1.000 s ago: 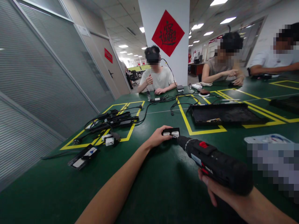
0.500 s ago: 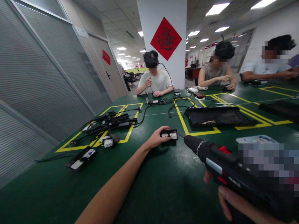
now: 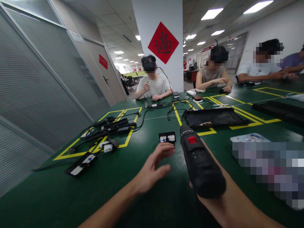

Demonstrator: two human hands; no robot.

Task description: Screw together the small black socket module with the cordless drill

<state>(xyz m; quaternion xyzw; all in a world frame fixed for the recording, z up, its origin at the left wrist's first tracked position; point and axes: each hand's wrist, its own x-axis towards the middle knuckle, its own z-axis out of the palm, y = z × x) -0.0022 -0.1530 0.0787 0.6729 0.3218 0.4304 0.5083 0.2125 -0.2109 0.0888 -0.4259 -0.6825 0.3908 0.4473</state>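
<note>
While a flat black strip [image 3: 81, 164] and a tangle of cables [image 3: 111, 126] lie at the left of the green table [image 3: 59, 202], the left hand [image 3: 152, 167] hovers empty, fingers loosely spread, just short of a small socket block [image 3: 167, 137] lying flat on the table. Just to its right, the right hand [image 3: 213, 205], mostly hidden, is wrapped around a power screwdriver [image 3: 199, 161], whose nose is near the block's right end. A black tray [image 3: 213, 117] lies beyond.

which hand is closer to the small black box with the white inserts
Left. The left hand hovers open just short of the small black box, not touching. The right hand is further back, gripping the drill.
</note>
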